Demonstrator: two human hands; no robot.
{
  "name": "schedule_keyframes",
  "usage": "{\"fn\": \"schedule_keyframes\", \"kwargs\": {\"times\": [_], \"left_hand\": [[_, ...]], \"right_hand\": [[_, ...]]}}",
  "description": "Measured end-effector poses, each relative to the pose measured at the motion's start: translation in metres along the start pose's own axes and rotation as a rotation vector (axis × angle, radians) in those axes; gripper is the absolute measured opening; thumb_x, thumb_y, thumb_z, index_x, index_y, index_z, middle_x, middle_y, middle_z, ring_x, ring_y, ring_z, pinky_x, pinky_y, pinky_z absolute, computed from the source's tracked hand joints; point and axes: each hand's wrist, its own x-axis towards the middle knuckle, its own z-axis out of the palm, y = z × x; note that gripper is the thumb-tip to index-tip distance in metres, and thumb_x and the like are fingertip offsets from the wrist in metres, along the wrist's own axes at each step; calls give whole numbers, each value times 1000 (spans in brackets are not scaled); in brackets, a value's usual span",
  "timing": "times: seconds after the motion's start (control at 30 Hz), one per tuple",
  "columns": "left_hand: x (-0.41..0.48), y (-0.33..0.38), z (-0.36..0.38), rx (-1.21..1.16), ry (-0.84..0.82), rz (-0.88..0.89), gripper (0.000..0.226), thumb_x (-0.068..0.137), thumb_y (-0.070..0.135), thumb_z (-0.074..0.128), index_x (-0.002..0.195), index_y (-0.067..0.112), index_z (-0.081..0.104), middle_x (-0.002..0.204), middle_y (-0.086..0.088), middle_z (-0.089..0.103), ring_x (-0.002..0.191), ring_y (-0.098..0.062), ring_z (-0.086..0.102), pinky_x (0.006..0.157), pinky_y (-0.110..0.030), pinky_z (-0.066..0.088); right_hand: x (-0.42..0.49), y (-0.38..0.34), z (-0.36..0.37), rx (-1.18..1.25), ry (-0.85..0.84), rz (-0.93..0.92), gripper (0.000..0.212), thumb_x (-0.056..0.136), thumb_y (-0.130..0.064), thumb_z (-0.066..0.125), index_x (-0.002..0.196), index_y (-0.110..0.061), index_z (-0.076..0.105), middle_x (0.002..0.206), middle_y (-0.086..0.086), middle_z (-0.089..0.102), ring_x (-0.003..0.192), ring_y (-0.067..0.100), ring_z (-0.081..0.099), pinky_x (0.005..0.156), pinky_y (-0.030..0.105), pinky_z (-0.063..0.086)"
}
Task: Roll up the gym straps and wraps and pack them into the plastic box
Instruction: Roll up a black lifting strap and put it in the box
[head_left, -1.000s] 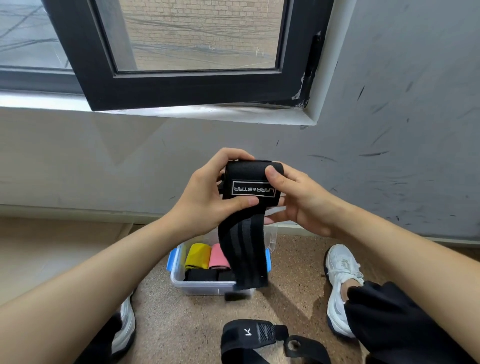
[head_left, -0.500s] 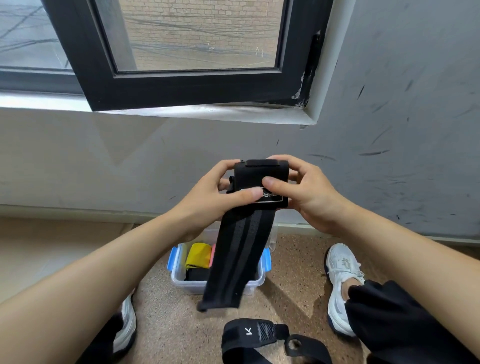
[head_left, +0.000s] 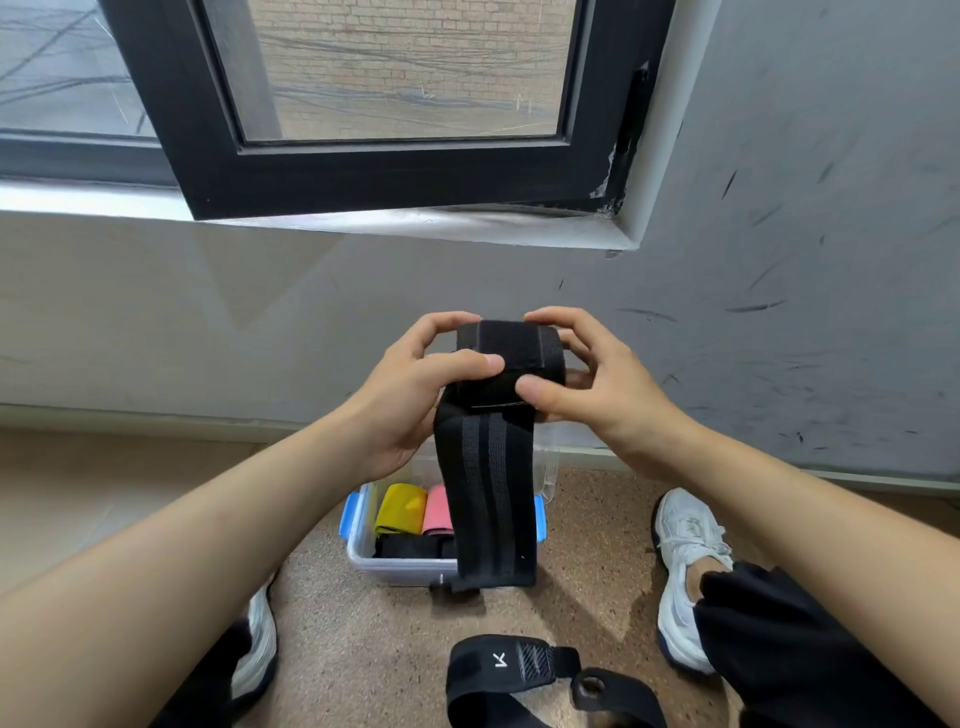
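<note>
Both hands are above the clear plastic box with blue latches (head_left: 400, 571), which sits on the speckled brown floor (head_left: 332, 634). The left hand (head_left: 405, 400) and right hand (head_left: 602, 389) each curl fingers and thumb round one end of the rolled top of a black elastic wrap with two grey stripes (head_left: 491, 483). The wrap's loose tail hangs straight down in front of the box, ending at its near wall. Inside the box are a yellow roll (head_left: 399, 506), a pink roll (head_left: 436, 512) touching it, and black rolls (head_left: 410, 545) nearer the front wall. A black strap marked with a white K (head_left: 498, 670) lies on the floor nearer than the box, apart from it. A white sneaker (head_left: 685, 561) rests right of the box.
</note>
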Motion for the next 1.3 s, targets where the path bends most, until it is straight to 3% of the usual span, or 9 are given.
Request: {"fn": "schedule_keyframes", "kwargs": {"times": [0.13,0.3,0.43,0.53,0.73,0.9,1.03,1.2,1.3], "left_hand": [[1,-6,-1,93,30,83,57,77,6,82,125,29,61,122,-21,69,107,-38,72,94,-52,59],[-5,-16,7,236,94,233,65,82,12,84,135,39,58,127,1,62,112,-12,69,85,-36,63],[-6,-18,14,193,89,259,75,87,11,78,152,31,46,131,10,59,107,13,64,81,-17,58],[-5,-20,17,119,67,238,78,88,9,76,155,31,41,134,0,64,110,-7,71,84,-24,59],[-2,-19,10,117,12,225,72,86,7,77,148,35,51,134,-7,64,117,-22,69,91,-37,60],[-3,-11,0,261,-38,244,69,81,22,81,141,41,54,133,2,65,115,-16,69,87,-35,61],[-5,-2,-7,368,-49,242,70,71,29,84,135,40,57,128,2,66,88,-25,76,73,-39,64],[-2,3,-15,413,-93,138,68,81,28,85,136,48,51,125,-6,65,99,-21,75,75,-41,64],[-2,4,-13,398,-128,35,63,86,37,76,141,43,47,111,-7,76,89,-21,76,71,-37,60]], "right_hand": [[1,-5,0,281,-69,213,46,96,-40,62,139,-24,54,121,12,68,96,30,72,76,40,59],[2,-5,3,327,-79,298,34,104,-33,52,130,-14,64,118,6,73,99,20,71,82,27,56],[0,-6,4,381,-63,266,35,106,-33,48,133,-16,63,130,10,69,110,23,69,94,33,55],[-2,-4,10,372,-82,217,34,107,-34,44,137,-23,57,130,5,69,110,21,69,92,35,55],[-5,-6,1,290,-100,189,44,102,-29,56,145,-30,47,131,7,68,115,31,69,96,48,57],[-6,-5,-7,290,-29,142,56,86,-19,74,138,-29,55,126,24,65,101,38,73,82,45,60],[-7,-7,-13,279,-57,118,63,76,-11,80,134,-29,59,131,17,62,105,33,72,81,40,59],[-5,-6,-15,197,-35,53,63,82,7,75,134,-25,58,132,14,62,99,39,73,81,41,60],[-5,-4,-13,91,7,-18,63,83,6,77,132,-27,58,131,10,61,97,43,72,84,48,61]]}}
